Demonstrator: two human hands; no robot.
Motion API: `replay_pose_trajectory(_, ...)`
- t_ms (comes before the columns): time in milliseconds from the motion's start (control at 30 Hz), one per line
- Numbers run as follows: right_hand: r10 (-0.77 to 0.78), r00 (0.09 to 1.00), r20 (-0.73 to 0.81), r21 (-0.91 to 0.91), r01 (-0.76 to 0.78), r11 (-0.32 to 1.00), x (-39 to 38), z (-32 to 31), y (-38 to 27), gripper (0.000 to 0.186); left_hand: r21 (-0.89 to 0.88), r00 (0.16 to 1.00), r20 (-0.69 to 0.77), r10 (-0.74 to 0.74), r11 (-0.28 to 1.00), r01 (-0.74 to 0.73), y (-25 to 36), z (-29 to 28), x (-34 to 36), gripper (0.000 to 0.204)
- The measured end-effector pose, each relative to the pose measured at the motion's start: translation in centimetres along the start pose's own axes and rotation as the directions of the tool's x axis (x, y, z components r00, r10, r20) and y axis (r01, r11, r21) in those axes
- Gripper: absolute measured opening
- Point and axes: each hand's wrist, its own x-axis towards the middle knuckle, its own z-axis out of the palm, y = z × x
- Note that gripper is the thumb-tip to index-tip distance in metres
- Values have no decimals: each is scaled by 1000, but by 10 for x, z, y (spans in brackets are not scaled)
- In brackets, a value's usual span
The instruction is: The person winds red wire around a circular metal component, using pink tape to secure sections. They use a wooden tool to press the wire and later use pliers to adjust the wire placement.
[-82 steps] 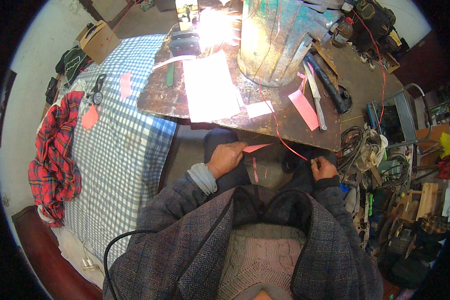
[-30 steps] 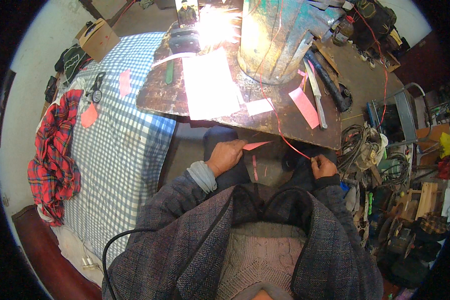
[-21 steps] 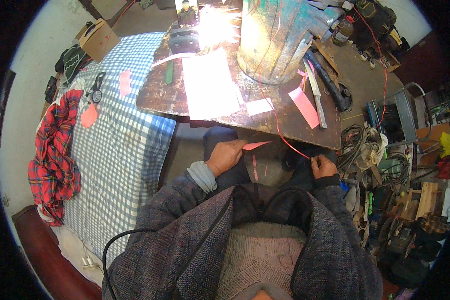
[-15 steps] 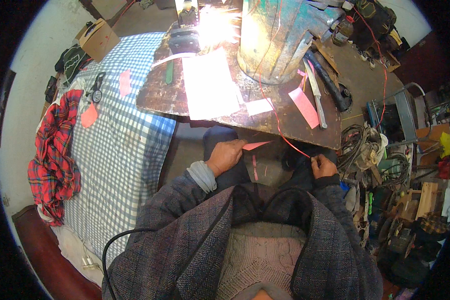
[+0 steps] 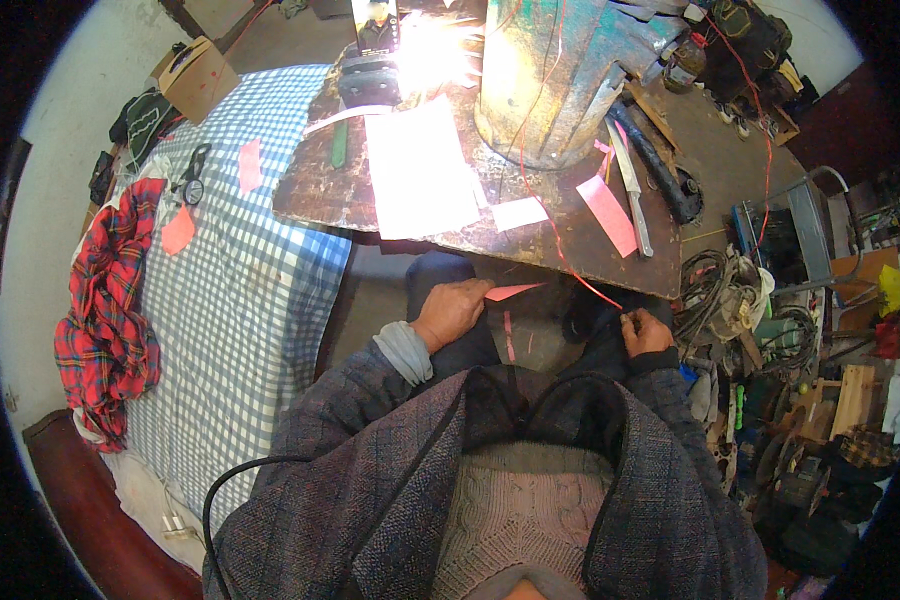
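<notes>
My left hand [image 5: 455, 312] rests over my left leg, fingers closed on a pink paper piece [image 5: 510, 292] with a pointed tip. My right hand [image 5: 642, 332], over my right leg, pinches a thin red wire [image 5: 595, 293] that runs down over the edge of the wooden table [image 5: 310, 190]. On the tabletop are a white sheet [image 5: 420, 175], a smaller white piece [image 5: 518, 213], a pink strip [image 5: 605, 215], a long knife [image 5: 630, 175] and a tall battered metal container [image 5: 535, 100]. Narrow pink scraps [image 5: 509, 340] lie below, between my legs.
A bed [image 5: 230, 330] with a checked cover is at my left, holding a red plaid cloth [image 5: 100, 320], a watch [image 5: 194, 190] and pink papers [image 5: 250, 165]. Coiled cables [image 5: 710, 300], boards [image 5: 850, 400] and a metal-framed trolley [image 5: 820, 230] crowd my right. A propped screen [image 5: 375, 25] stands at the back.
The red wire's end at my right hand has shifted slightly upward. My left hand and the pink paper in it stay in the same place.
</notes>
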Motion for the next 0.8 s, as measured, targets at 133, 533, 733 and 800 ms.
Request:
replay_pose_trajectory(133, -19, 1000, -16, 15, 19, 1000, 1, 1, -1, 23, 14, 998, 46, -31, 999, 31, 3, -5, 1, 26)
replay_pose_trajectory(533, -29, 999, -31, -12, 29, 1000, -2, 0, -1, 23, 29, 1000, -20, 0, 1000, 1, 1, -1, 0, 14)
replay_pose_trajectory(733, -9, 998, -61, 48, 12, 999, -13, -2, -4, 21, 31, 1000, -18, 12, 999, -11, 0, -1, -1, 10)
replay_pose_trajectory(800, -36, 996, -79, 52, 41, 998, -19, -2, -4, 21, 27, 1000, -10, -2, 1000, 2, 0, -2, -2, 9)
